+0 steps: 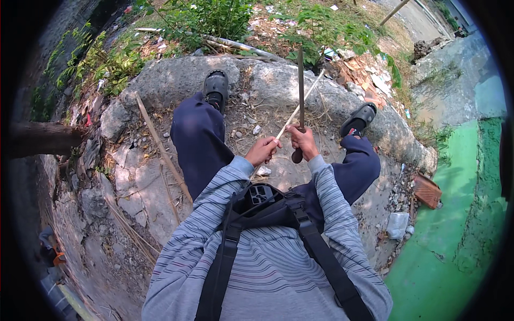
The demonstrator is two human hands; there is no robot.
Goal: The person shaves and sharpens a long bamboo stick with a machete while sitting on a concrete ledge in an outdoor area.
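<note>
My left hand (pixel 262 151) is closed around a thin pale stick (pixel 293 114), which slants away from me up to the right. My right hand (pixel 303 140) grips a long knife (pixel 301 80) by its brown rounded handle, the dark narrow blade pointing straight away from me. Stick and blade cross just beyond my hands; whether they touch I cannot tell. Both hands are close together between my bent knees. The stick's near end runs below my left hand toward my lap.
My clogs rest by a rough concrete ledge (pixel 160 80). At left lie a long wooden strip (pixel 160 144) and thinner slivers. To the right are a reddish brick-like block (pixel 426 191), a clear plastic container (pixel 397 225) and a green-painted surface (pixel 428 257). Plants (pixel 219 21) and litter lie beyond.
</note>
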